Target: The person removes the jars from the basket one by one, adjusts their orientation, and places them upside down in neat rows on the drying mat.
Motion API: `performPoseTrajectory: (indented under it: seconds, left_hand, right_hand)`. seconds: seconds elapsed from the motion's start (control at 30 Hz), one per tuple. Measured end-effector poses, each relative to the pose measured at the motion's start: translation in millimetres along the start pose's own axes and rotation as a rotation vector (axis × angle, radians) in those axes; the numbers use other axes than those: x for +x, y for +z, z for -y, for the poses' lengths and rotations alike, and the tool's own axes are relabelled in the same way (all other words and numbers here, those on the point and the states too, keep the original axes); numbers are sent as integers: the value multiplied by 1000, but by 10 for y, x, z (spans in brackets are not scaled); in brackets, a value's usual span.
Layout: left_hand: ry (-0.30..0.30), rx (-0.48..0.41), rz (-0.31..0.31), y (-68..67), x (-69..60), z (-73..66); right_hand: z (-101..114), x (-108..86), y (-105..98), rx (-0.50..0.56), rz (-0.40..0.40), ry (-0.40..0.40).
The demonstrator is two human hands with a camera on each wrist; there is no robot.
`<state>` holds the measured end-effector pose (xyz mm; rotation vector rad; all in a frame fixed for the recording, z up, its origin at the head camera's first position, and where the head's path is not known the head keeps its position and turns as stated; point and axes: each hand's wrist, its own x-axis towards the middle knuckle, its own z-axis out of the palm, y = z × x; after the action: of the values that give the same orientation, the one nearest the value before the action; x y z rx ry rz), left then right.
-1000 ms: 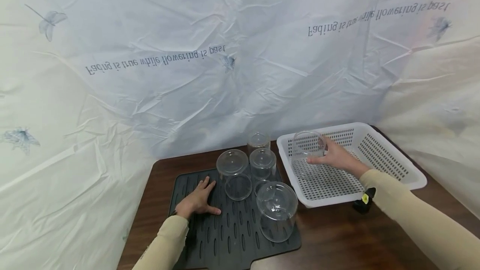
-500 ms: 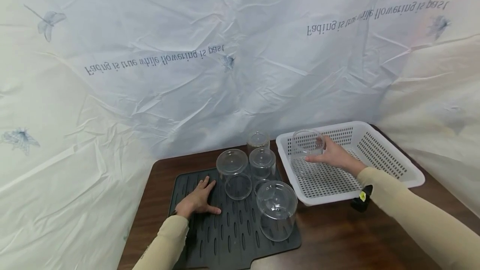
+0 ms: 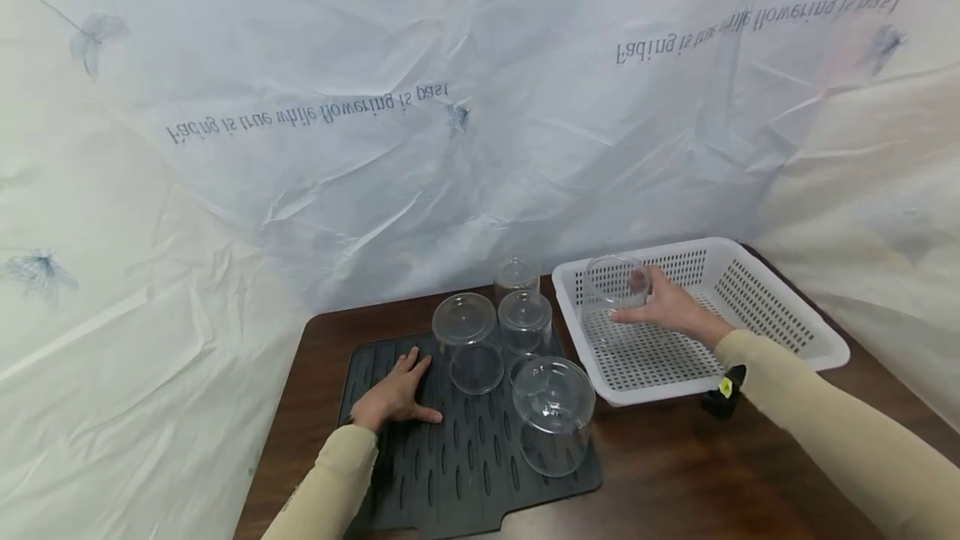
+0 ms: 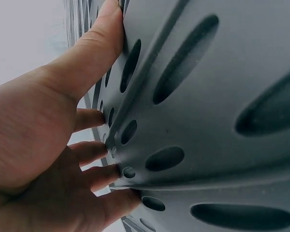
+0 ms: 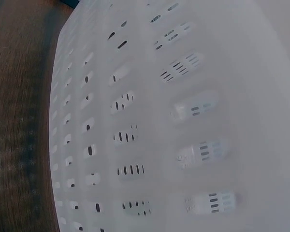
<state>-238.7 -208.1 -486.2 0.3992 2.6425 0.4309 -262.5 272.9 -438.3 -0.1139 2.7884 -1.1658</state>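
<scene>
In the head view my right hand [image 3: 667, 304] grips a clear glass container [image 3: 611, 294] by its right side, thumb in front, over the left part of a white perforated basket [image 3: 652, 396]. Whether the glass touches the basket floor I cannot tell. My left hand [image 3: 393, 394] lies with spread fingers on a dark grey slotted mat [image 3: 457, 490]; in the left wrist view its fingertips [image 4: 128, 198] touch the mat. Right of that hand, clear containers stand on the mat: a wide one [image 3: 465, 327], a narrower one [image 3: 525, 319] and a front one [image 3: 555, 415].
Behind the narrower container another clear glass [image 3: 517, 275] stands near the table's back edge. A brown wooden table [image 3: 675, 473] carries everything. A printed white sheet [image 3: 450, 190] hangs right behind it. The right wrist view is filled by the basket's outer wall [image 5: 150, 111].
The head view has tilted slightly, so the table things sit a little higher in it. Both hands keep their places, the right one with the glass container in its grip.
</scene>
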Motion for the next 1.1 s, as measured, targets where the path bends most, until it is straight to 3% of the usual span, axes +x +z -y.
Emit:
performPoseTrajectory:
  seconds: [0.43,0.7,1.1]
  left_hand:
    - [11,2,-37,-12,13,-1]
    - [27,-3,-22,2,-6,-12]
    - [20,0,-26,39,-27,15]
  right_hand:
    - [25,2,-29,-31,-48,3]
    - [33,-42,-60,-65,-85,-21]
    - [20,-47,-117,-43,-78,-64]
